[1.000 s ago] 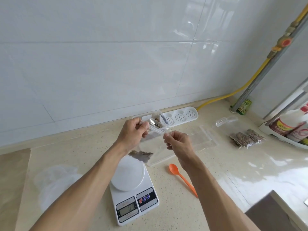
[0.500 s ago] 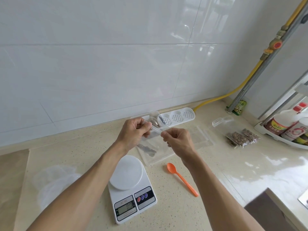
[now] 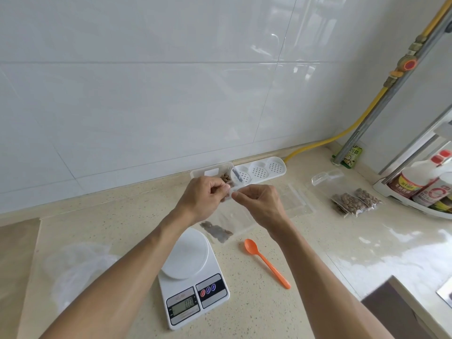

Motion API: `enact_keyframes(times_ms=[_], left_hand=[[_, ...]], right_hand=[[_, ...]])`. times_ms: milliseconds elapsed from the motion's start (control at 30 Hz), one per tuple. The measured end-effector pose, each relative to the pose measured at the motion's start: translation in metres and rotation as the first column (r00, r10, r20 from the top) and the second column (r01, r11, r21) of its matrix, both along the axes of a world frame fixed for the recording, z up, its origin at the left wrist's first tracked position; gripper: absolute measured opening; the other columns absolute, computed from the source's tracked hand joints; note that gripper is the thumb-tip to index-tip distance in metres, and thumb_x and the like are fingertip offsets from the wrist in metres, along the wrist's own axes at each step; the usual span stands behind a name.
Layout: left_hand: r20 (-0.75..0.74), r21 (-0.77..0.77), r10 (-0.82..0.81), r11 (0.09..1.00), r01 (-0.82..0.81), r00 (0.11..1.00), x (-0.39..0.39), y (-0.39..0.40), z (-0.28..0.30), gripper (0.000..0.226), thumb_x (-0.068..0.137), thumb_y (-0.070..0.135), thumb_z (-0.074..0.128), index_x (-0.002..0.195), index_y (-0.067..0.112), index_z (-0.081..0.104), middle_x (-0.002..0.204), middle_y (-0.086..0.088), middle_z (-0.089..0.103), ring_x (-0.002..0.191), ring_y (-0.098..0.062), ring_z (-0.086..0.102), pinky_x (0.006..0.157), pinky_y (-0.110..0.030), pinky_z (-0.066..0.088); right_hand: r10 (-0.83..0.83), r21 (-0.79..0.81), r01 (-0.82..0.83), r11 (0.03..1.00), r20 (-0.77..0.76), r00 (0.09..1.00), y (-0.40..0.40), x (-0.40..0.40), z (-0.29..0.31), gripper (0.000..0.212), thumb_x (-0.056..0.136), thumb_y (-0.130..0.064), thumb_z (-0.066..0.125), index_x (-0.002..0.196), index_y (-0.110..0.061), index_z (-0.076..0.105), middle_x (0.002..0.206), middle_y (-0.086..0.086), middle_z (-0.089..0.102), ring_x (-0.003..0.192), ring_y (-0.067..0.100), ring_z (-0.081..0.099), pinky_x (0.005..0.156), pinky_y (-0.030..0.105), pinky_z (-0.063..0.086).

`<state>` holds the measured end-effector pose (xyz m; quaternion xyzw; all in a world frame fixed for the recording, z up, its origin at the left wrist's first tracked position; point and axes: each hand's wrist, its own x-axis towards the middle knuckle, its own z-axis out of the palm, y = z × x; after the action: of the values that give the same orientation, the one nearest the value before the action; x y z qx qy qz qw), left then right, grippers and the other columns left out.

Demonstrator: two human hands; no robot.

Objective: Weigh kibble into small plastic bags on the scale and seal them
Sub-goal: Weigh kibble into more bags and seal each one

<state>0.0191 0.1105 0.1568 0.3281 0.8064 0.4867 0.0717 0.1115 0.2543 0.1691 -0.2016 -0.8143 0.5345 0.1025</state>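
Pinching the top edge of a small clear bag [image 3: 226,225] just above the centre of the frame, the left hand [image 3: 204,195] and the right hand [image 3: 260,204] meet almost fingertip to fingertip. Each hand has its thumb and forefinger closed tight on the bag's mouth, with the other fingers curled in behind; the strip between the two pinches is very short. The bag hangs down from the grip, and a small dark clump of kibble [image 3: 217,232] sits in its bottom corner, just past the far edge of the scale [image 3: 193,277]. Whether the seal is fully pressed shut cannot be told.

The scale stands on the counter [image 3: 137,216] at lower centre, its round white platter bare and its display lit. An orange spoon [image 3: 265,261] lies on the counter to the right of the scale, apart from it. Behind the hands, against the tiled wall, is a white tray [image 3: 259,171] with some kibble showing at its left end. Two filled bags [image 3: 355,200] lie side by side at right of centre, with more flat clear bags [image 3: 297,200] spread between them and the right hand. Bottles [image 3: 420,184] stand on a rack at the right edge.
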Motion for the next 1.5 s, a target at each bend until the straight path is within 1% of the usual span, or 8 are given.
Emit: enact_keyframes(times_ms=[233,500,733,867,967,1133,1367,1500], left_hand=[[-0.118,-0.047,0.007,0.999,-0.013,0.993,-0.002,0.017,-0.005,0.029,0.096,0.025,0.058,0.072,0.012,0.068,0.058,0.009,0.062,0.06,-0.013,0.061,0.058,-0.033,0.051],[0.403,0.218,-0.004,0.972,-0.092,0.915,-0.005,0.076,-0.005,0.028,0.099,0.014,0.052,0.076,0.004,0.064,0.061,0.0,0.059,0.055,-0.011,0.055,0.058,-0.027,0.05],[0.474,0.157,-0.139,0.985,0.072,0.869,-0.002,0.177,-0.007,0.022,0.096,0.013,0.058,0.084,-0.003,0.067,0.065,-0.005,0.061,0.052,-0.015,0.057,0.055,-0.028,0.055],[0.561,0.266,-0.134,0.964,-0.024,0.817,0.002,0.261,-0.014,0.022,0.097,0.013,0.057,0.079,0.006,0.068,0.065,-0.006,0.058,0.054,-0.014,0.055,0.056,-0.028,0.053],[0.687,0.311,-0.083,0.932,-0.189,0.722,0.005,0.325,-0.02,0.02,0.097,0.014,0.056,0.081,0.006,0.066,0.066,-0.004,0.057,0.056,-0.013,0.055,0.056,-0.027,0.053],[0.7,0.146,0.135,0.934,-0.325,0.701,-0.002,0.406,-0.054,0.026,0.093,0.017,0.064,0.071,0.003,0.063,0.067,-0.007,0.058,0.061,-0.015,0.057,0.06,-0.031,0.058],[0.506,-0.153,0.309,0.951,-0.268,0.805,-0.018,0.471,-0.106,0.028,0.077,0.02,0.071,0.051,0.014,0.061,0.052,-0.005,0.057,0.055,-0.021,0.052,0.061,-0.032,0.05],[0.445,-0.299,0.367,0.921,-0.25,0.817,-0.024,0.487,-0.128,0.03,0.074,0.03,0.065,0.065,0.002,0.059,0.071,-0.019,0.067,0.055,-0.023,0.05,0.056,-0.029,0.043]], right_hand=[[0.0,0.156,-0.003,0.988,0.015,1.0,0.011,-0.006,-0.002,0.017,0.089,-0.023,0.071,0.075,-0.014,0.072,0.064,-0.001,0.066,0.053,0.005,0.05,0.052,0.021,0.041],[-0.147,-0.078,0.145,0.986,-0.022,0.989,0.083,0.017,-0.02,0.02,0.093,-0.024,0.068,0.076,-0.013,0.07,0.071,0.002,0.068,0.069,0.014,0.059,0.07,0.035,0.049],[-0.21,-0.216,0.195,0.957,-0.05,0.976,0.188,0.026,-0.032,0.024,0.089,-0.023,0.072,0.073,-0.005,0.066,0.064,0.003,0.066,0.064,0.013,0.059,0.069,0.03,0.049],[-0.128,-0.361,0.123,0.924,0.012,0.992,0.254,0.034,-0.048,0.04,0.078,-0.044,0.074,0.088,-0.006,0.07,0.083,0.009,0.073,0.078,0.017,0.066,0.076,0.029,0.049],[-0.068,-0.363,0.104,0.926,0.112,0.991,0.307,0.047,-0.075,0.038,0.081,-0.03,0.079,0.095,0.003,0.067,0.087,0.02,0.072,0.077,0.024,0.066,0.07,0.029,0.049],[-0.226,-0.242,0.274,0.931,0.208,0.952,0.394,0.066,-0.095,0.014,0.082,-0.006,0.077,0.086,-0.004,0.064,0.07,-0.001,0.074,0.063,0.01,0.07,0.056,0.023,0.048],[-0.396,0.202,0.348,0.916,0.306,0.865,0.48,0.061,-0.119,0.03,0.075,-0.036,0.083,0.089,-0.017,0.065,0.075,-0.003,0.062,0.07,0.015,0.058,0.059,0.031,0.047],[-0.388,0.355,0.264,0.897,0.346,0.854,0.489,0.053,-0.128,0.025,0.08,-0.037,0.077,0.083,-0.015,0.065,0.071,-0.004,0.06,0.066,0.013,0.057,0.052,0.028,0.044]])
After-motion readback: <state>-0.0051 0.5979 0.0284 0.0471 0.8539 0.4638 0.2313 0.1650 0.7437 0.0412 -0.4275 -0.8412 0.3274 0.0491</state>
